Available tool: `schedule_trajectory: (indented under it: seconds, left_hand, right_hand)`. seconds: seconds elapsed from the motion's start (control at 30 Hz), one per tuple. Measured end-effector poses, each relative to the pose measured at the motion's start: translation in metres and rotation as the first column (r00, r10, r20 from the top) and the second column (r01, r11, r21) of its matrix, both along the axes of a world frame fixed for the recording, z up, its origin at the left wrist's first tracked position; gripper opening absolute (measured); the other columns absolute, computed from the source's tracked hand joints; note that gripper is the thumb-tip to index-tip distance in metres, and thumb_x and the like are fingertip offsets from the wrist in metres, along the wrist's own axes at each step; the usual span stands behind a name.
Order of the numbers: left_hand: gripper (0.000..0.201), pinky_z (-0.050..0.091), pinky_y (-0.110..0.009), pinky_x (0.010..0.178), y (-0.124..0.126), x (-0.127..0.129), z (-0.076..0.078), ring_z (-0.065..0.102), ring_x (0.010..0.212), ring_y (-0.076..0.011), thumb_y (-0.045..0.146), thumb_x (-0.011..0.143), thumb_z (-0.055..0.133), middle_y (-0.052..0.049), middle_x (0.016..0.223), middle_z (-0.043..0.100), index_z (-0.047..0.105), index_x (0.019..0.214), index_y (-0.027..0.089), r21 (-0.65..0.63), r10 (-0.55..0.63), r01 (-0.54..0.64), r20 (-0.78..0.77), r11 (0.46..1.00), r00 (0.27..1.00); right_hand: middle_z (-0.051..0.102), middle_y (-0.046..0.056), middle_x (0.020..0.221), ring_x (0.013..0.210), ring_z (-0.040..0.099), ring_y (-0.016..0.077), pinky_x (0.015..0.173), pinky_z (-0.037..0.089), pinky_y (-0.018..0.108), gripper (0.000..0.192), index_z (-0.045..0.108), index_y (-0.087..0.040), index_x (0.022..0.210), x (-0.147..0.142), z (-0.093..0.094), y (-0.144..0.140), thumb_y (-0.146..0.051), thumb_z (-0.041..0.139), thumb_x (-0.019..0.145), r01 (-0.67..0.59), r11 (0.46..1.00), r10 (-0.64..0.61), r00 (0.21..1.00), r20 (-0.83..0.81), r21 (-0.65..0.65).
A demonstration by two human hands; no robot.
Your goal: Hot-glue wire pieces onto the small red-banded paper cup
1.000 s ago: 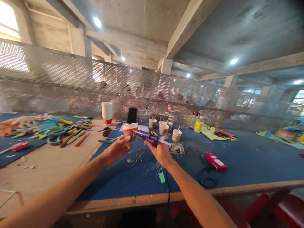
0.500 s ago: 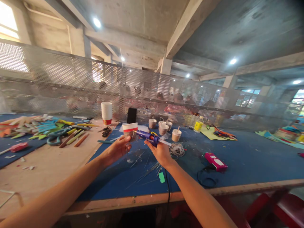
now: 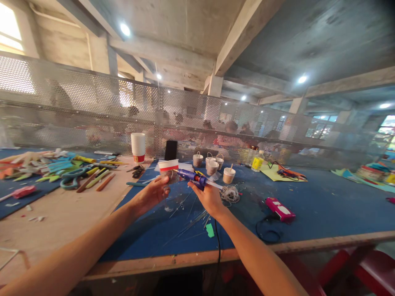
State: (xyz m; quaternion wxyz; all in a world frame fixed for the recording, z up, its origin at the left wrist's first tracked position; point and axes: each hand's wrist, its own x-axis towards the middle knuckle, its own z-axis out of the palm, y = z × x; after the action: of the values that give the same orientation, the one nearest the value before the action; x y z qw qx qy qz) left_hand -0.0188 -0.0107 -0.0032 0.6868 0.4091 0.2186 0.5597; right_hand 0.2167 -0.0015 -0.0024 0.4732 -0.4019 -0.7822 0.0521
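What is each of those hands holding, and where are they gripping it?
The left hand holds a paper cup by its lower side. The right hand grips a blue glue gun by its handle, nozzle pointing at the cup.

One camera only, worn on the person's head, looks forward and slightly down along both forearms across the counter [image 3: 308,213]. The hands [image 3: 212,197] sit near, at mid-frame. The wide lens also takes in a perforated metal screen [image 3: 92,111] beyond the counter and the concrete ceiling [image 3: 191,24] overhead.
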Motion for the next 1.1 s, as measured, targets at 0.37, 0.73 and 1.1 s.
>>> schedule_trajectory:
  seconds: [0.37, 0.73, 1.1]
  left_hand:
    - [0.029, 0.056, -0.018, 0.058, -0.0007, 0.0004, 0.0012, 0.064, 0.061, -0.0085, 0.016, 0.086, 0.075, -0.009, 0.111, 0.077, 0.074, 0.115, 0.016, 0.022, -0.023, 0.023, 0.002, 1.0, 1.0]
    - [0.032, 0.056, -0.018, 0.06, 0.0009, -0.0015, -0.0009, 0.065, 0.064, -0.0087, 0.019, 0.088, 0.074, -0.012, 0.115, 0.076, 0.073, 0.12, 0.016, 0.028, -0.043, 0.043, -0.009, 0.999, 0.999]
    - [0.036, 0.056, -0.018, 0.061, 0.0033, -0.0039, -0.0032, 0.064, 0.063, -0.0081, 0.023, 0.089, 0.073, -0.012, 0.119, 0.075, 0.072, 0.124, 0.016, 0.043, -0.07, 0.071, -0.027, 0.997, 0.997]
  right_hand:
    - [0.078, 0.009, 0.101, 0.095, 0.073, 0.0299, 0.092, 0.053, 0.04, 0.037, 0.073, -0.024, 0.114, 0.0016, 0.0012, 0.0001, -0.052, 0.059, 0.096, -0.016, 1.0, 0.016, 1.0, -0.011, 0.006]
    - [0.079, 0.01, 0.1, 0.094, 0.075, 0.0283, 0.09, 0.055, 0.037, 0.036, 0.074, -0.021, 0.114, 0.0014, 0.0015, 0.0002, -0.05, 0.061, 0.096, 0.029, 0.997, -0.031, 0.999, 0.022, 0.072]
    - [0.079, 0.009, 0.107, 0.098, 0.075, 0.0295, 0.086, 0.057, 0.035, 0.038, 0.075, -0.021, 0.114, 0.001, -0.0002, 0.0027, -0.051, 0.062, 0.095, 0.059, 0.991, -0.063, 0.998, 0.025, 0.123]
